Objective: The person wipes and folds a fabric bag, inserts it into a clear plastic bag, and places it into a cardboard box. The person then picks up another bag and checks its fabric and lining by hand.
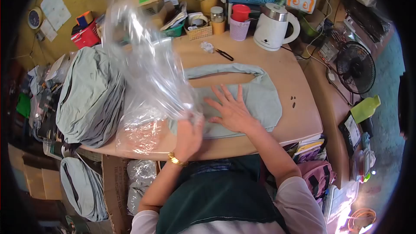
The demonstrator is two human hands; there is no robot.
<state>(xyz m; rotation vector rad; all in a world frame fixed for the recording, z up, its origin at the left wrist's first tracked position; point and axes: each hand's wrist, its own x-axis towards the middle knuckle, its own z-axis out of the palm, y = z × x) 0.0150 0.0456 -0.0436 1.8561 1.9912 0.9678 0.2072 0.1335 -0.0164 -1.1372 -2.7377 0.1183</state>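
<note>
A pale grey-green cloth bag (264, 99) lies flat on the table, its wide strap looped toward the far side. My right hand (234, 112) rests on the cloth with its fingers spread. My left hand (189, 136), with a gold bracelet at the wrist, is closed on a clear plastic bag (149, 67). The plastic rises up and to the left, blurred by motion, and covers the cloth bag's left part. More clear plastic (141, 132) lies on the table left of my left hand.
A pile of similar grey cloth bags (89, 99) stands at the table's left, with more below (82, 186). At the back are black thread snips (224, 54), a white kettle (271, 28), cups (239, 28) and small baskets. A black fan (355, 67) stands right.
</note>
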